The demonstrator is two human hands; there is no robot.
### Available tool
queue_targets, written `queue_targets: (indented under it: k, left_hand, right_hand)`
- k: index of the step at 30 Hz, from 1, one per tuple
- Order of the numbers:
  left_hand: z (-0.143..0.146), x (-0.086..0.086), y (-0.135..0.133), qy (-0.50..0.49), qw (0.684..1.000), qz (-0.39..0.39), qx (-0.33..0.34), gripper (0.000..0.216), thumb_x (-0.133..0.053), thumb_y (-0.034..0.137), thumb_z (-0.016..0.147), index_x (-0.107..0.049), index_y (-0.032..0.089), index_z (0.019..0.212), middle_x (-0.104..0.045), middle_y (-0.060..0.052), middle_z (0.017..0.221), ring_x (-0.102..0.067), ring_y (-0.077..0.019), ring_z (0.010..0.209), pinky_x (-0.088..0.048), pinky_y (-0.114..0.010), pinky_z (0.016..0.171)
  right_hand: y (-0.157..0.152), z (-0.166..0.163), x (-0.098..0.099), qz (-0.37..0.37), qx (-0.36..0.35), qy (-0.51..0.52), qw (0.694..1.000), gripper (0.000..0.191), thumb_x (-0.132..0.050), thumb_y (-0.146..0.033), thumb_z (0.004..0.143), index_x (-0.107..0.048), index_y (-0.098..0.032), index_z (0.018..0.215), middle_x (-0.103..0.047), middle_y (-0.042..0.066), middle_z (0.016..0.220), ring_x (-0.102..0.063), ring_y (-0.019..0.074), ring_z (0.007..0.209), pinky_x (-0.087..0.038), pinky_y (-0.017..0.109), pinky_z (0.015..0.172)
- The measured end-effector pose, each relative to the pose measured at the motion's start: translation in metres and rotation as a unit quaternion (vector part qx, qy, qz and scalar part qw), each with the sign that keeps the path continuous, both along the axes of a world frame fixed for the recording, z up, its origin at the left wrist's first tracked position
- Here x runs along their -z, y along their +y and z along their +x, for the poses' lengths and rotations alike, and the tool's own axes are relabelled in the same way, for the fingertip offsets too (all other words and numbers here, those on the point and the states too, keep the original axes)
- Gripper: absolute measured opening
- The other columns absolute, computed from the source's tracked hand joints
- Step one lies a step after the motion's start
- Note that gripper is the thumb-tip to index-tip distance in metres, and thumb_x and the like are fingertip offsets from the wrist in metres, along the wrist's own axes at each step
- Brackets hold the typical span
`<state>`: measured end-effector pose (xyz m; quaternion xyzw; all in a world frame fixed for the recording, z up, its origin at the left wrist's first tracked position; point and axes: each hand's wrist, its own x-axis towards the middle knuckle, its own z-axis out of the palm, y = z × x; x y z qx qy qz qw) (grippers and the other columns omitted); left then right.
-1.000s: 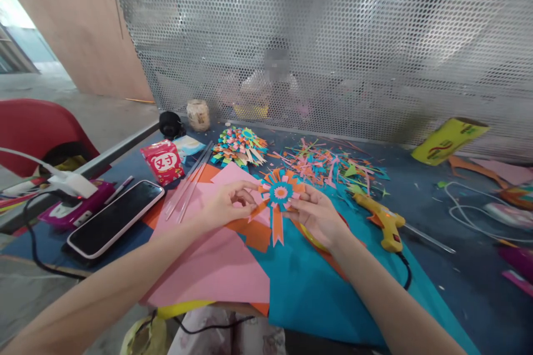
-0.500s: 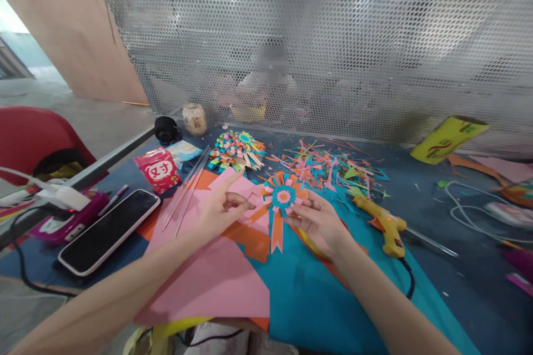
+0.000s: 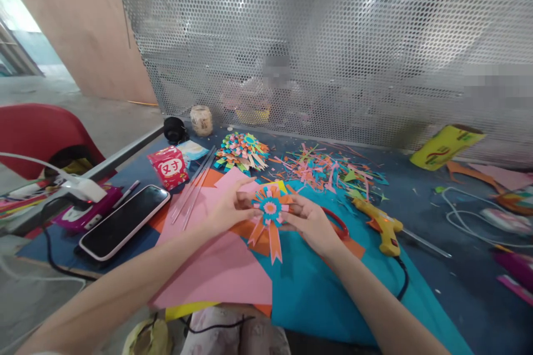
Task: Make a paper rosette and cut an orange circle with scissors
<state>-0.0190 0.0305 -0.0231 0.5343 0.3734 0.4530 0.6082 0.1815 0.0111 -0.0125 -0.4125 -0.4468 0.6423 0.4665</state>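
A paper rosette (image 3: pixel 270 208) in orange, blue and pink, with two ribbon tails hanging below it, is held up over the sheets. My left hand (image 3: pixel 233 205) pinches its left edge. On the other side, the fingers of my right hand (image 3: pixel 312 221) are closed on its right edge. Beneath lie pink paper (image 3: pixel 216 272), blue paper (image 3: pixel 320 294) and orange pieces. Red scissor handles (image 3: pixel 338 223) show beside my right hand, the rest hidden. Farther back sits a pile of finished rosettes (image 3: pixel 241 151).
Paper scraps (image 3: pixel 325 169) are heaped at the back. A yellow glue gun (image 3: pixel 385 227) with a clear stick lies right. A phone (image 3: pixel 125 222), red packet (image 3: pixel 169 167), clear sticks (image 3: pixel 194 188) and power adapter (image 3: pixel 85 188) are left. A perforated metal panel (image 3: pixel 333 55) stands behind.
My left hand has gone from beside the rosette, index finger extended, to gripping its left edge. The rosette has shifted slightly left and down in view. The camera view has tilted up.
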Motion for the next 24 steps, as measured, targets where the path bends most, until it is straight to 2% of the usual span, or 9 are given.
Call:
queue_targets:
  k: [3,6,9,13,17,21,24]
  left_hand:
    - [-0.005,-0.005,0.003,0.010,0.999,0.017,-0.051,0.074,-0.084,0.030,0.053,-0.048,0.018,0.116,-0.062,0.004,0.072,-0.060,-0.0101,0.062,-0.049,-0.023,0.060]
    - [-0.010,-0.008,0.007,-0.033,0.994,0.019,-0.104,0.071,-0.086,0.030,0.049,-0.050,0.019,0.110,-0.063,0.004,0.074,-0.060,-0.0089,0.067,-0.049,-0.021,0.064]
    - [-0.011,-0.009,0.011,-0.049,0.992,0.016,-0.113,0.071,-0.086,0.031,0.049,-0.050,0.020,0.108,-0.065,0.003,0.079,-0.061,-0.0095,0.069,-0.048,-0.020,0.061]
    - [-0.009,-0.007,0.011,-0.039,0.992,0.035,-0.111,0.066,-0.085,0.032,0.051,-0.051,0.020,0.106,-0.064,0.003,0.076,-0.059,-0.0090,0.065,-0.046,-0.020,0.057]
    - [-0.004,-0.001,0.014,-0.048,0.993,0.063,-0.089,0.063,-0.085,0.030,0.051,-0.051,0.020,0.103,-0.063,0.004,0.075,-0.061,-0.0100,0.069,-0.048,-0.022,0.064]
    - [0.000,0.007,0.019,-0.060,0.996,0.060,-0.035,0.064,-0.085,0.027,0.051,-0.049,0.020,0.104,-0.065,0.001,0.082,-0.064,-0.0131,0.077,-0.050,-0.027,0.073]
    - [0.001,0.010,0.022,-0.055,0.995,0.064,-0.050,0.061,-0.084,0.032,0.054,-0.048,0.020,0.102,-0.064,0.002,0.078,-0.063,-0.0120,0.069,-0.049,-0.024,0.065]
  right_hand:
    - [0.003,0.002,0.000,0.013,0.017,0.002,1.000,0.039,-0.084,-0.025,0.057,-0.066,-0.020,0.091,-0.075,0.002,0.081,-0.071,0.0194,0.073,-0.060,0.031,0.061]
    - [0.008,0.007,-0.001,0.023,0.033,-0.012,0.999,0.037,-0.083,-0.027,0.058,-0.066,-0.019,0.090,-0.075,0.005,0.086,-0.072,0.0210,0.073,-0.060,0.031,0.059]
    - [0.011,0.010,-0.001,0.047,0.039,-0.030,0.998,0.035,-0.083,-0.030,0.058,-0.067,-0.019,0.087,-0.075,0.006,0.093,-0.072,0.0217,0.078,-0.059,0.030,0.059]
    - [0.008,0.001,0.004,0.093,0.005,-0.102,0.990,0.036,-0.082,-0.028,0.057,-0.070,-0.021,0.091,-0.074,0.005,0.095,-0.069,0.0208,0.087,-0.057,0.030,0.065]
    - [0.005,-0.011,0.012,0.140,-0.002,-0.160,0.977,0.019,-0.079,-0.028,0.058,-0.068,-0.021,0.071,-0.073,0.000,0.073,-0.068,0.0181,0.068,-0.054,0.030,0.063]
    - [0.008,-0.010,0.015,0.146,0.017,-0.153,0.977,0.015,-0.076,-0.030,0.061,-0.066,-0.021,0.066,-0.070,-0.001,0.061,-0.063,0.0161,0.054,-0.050,0.029,0.057]
    - [0.008,-0.005,0.012,0.143,0.027,-0.146,0.979,0.017,-0.076,-0.034,0.062,-0.068,-0.020,0.068,-0.070,0.000,0.060,-0.060,0.0149,0.050,-0.047,0.028,0.052]
